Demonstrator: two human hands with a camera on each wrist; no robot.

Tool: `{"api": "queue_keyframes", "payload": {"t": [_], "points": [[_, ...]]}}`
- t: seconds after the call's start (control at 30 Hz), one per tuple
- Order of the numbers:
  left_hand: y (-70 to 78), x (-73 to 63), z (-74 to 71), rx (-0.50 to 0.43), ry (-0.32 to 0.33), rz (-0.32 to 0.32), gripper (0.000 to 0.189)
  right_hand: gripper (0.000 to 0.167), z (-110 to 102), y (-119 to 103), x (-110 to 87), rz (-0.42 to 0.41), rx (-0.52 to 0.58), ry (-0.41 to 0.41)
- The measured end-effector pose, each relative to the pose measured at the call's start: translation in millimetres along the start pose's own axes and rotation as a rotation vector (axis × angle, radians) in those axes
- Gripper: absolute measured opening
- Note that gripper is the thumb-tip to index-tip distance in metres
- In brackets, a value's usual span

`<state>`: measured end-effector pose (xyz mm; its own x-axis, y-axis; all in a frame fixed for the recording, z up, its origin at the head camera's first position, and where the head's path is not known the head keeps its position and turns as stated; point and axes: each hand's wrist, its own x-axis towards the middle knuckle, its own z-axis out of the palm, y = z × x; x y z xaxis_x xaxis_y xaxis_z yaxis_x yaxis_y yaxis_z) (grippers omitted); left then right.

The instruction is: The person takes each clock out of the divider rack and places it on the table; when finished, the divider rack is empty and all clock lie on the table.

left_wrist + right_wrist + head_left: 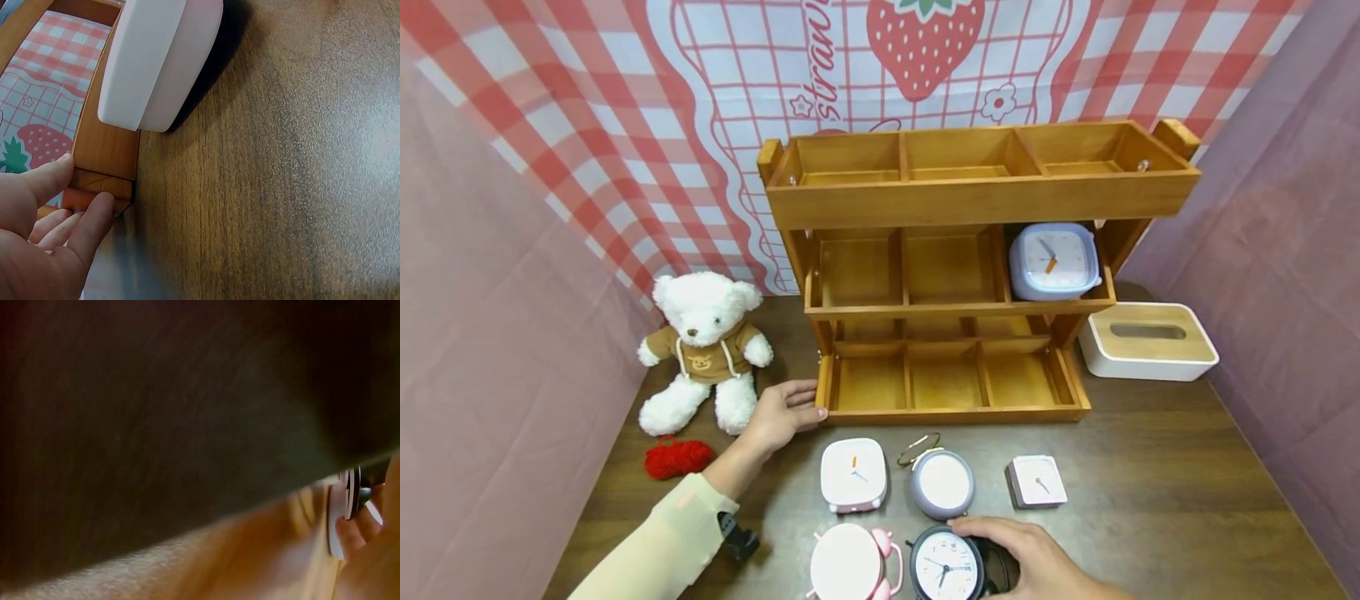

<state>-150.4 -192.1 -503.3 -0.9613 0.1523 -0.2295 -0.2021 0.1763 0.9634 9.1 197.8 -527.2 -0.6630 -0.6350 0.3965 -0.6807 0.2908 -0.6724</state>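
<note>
A wooden three-tier shelf (pixel 955 415) stands at the back, with compartments in each tier. My left hand (pixel 778 417) holds the front left corner of its bottom tier; in the left wrist view the thumb and fingers (pixel 94 225) lie on either side of that wooden corner. At the front, my right hand (pixel 1033 558) grips a black round alarm clock (pixel 946 567) by its right side. The right wrist view is mostly dark, with the fingers (pixel 351 539) at the clock's edge. A blue clock (pixel 1054 260) sits in the middle tier's right compartment.
Between shelf and hands stand a white square clock (pixel 853 473), a grey round clock (pixel 943 483) and a small square clock (pixel 1037 481). A pink alarm clock (pixel 847 563) is left of the black one. Teddy bear (pixel 703 350), red yarn bundle (pixel 677 458) and tissue box (pixel 1150 342) flank the shelf.
</note>
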Motion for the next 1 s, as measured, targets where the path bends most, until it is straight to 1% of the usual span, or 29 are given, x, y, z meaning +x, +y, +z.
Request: {"api": "queue_keyframes", "payload": {"t": [0.17,0.33,0.5,0.67,0.8,1.0], "points": [[0.0,-0.7,0.5,0.002,0.001,0.003,0.058,0.074,5.6,5.0,-4.2,0.032,-0.006,0.002],[0.2,-1.1,0.9,0.007,0.003,-0.001,0.058,0.075,10.0,7.4,-7.0,0.041,-0.005,0.018],[-0.2,-0.5,0.1,-0.005,0.009,-0.009,0.058,0.076,12.7,8.7,-7.2,0.001,-0.070,0.016],[1.9,-0.7,0.6,-0.010,0.008,-0.011,0.059,0.077,13.0,7.6,-6.3,-0.006,-0.132,0.015],[2.3,-0.6,0.5,-0.003,0.009,-0.013,0.058,0.079,12.9,6.7,-5.7,-0.013,-0.166,0.026],[1.1,-0.7,0.7,0.004,0.008,-0.019,0.058,0.079,12.5,7.8,-7.2,-0.026,-0.184,0.024]]}}
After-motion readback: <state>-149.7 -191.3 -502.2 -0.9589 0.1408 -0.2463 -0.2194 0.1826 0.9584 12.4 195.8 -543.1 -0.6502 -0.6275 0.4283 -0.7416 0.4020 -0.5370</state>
